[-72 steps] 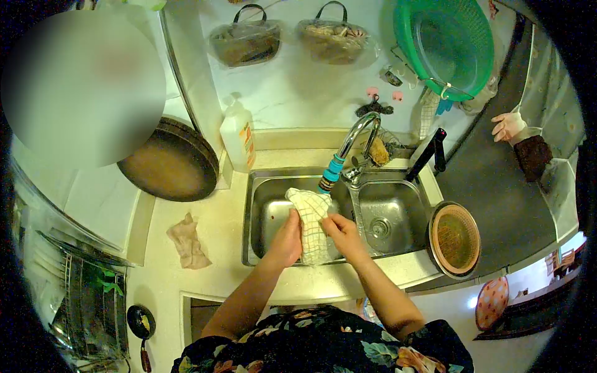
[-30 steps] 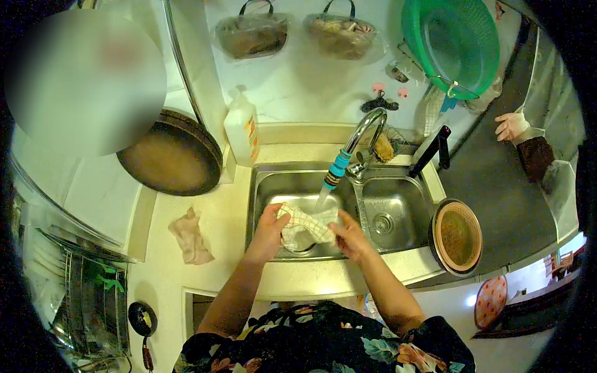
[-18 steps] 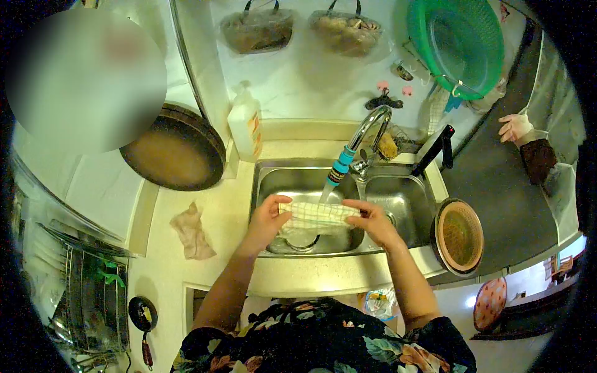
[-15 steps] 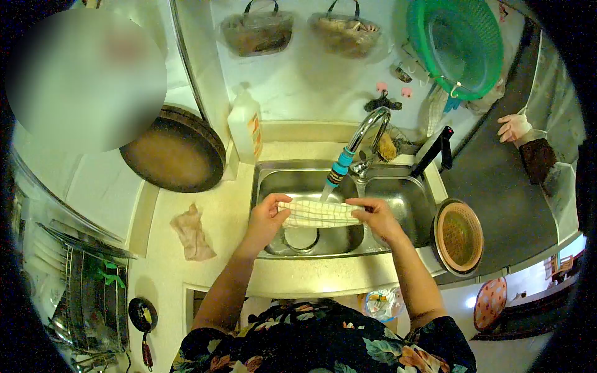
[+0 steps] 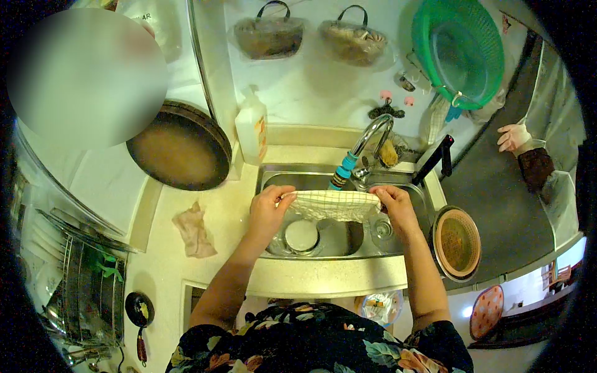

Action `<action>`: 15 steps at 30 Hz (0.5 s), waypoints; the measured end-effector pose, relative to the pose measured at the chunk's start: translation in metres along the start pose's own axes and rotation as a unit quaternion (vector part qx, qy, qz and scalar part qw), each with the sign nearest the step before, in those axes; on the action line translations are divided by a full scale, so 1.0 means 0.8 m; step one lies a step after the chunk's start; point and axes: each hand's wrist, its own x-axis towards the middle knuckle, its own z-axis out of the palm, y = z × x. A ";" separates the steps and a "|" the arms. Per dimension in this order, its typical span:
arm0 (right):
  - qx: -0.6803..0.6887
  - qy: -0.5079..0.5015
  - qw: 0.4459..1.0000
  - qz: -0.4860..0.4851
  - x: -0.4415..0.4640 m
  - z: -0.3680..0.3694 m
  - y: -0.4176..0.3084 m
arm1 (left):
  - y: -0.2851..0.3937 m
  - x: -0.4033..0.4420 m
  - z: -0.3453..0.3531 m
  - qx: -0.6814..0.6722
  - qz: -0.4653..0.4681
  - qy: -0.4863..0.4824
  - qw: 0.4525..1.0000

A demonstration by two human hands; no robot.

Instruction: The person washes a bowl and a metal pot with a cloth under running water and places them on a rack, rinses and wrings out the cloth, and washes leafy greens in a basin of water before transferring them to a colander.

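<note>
A white checked cloth (image 5: 336, 205) is stretched sideways over the sink, its top edge fairly straight and its lower part hanging in folds. My left hand (image 5: 271, 205) pinches its left corner. The right corner is between the thumb and fingers of my right hand (image 5: 394, 204). Just behind the cloth is the faucet (image 5: 342, 171) with its blue-ringed nozzle; its outlet is partly hidden by the cloth. In the left basin (image 5: 346, 244) below, a round pale drain piece (image 5: 301, 236) shows.
A beige cloth (image 5: 194, 231) lies on the counter left of the sink, near a large dark pan (image 5: 180, 148) and a white bottle (image 5: 252, 127). Right of the sink stands a bowl with an orange basket (image 5: 458, 242). A green basin (image 5: 460, 56) hangs on the wall.
The cloth was bunched between my hands and is now spread wide. Both hands have moved apart and slightly up. Water seen running from the nozzle earlier is now hidden behind the cloth.
</note>
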 end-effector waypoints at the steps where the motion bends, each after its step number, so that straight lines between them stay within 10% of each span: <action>1: -0.003 -0.012 1.000 -0.027 -0.002 0.000 -0.002 | 0.002 0.002 0.000 0.009 0.001 0.008 1.000; 10: -0.308 0.025 0.949 -0.061 -0.016 -0.001 -0.036 | -0.005 0.020 -0.005 0.084 0.057 -0.002 0.995; 13: -0.136 -0.007 0.970 -0.202 0.006 -0.013 0.022 | -0.032 0.023 0.004 0.048 0.058 -0.021 0.997; 15: -0.001 -0.017 0.999 -0.042 0.003 -0.001 0.028 | -0.048 0.021 0.016 -0.060 -0.045 -0.058 0.996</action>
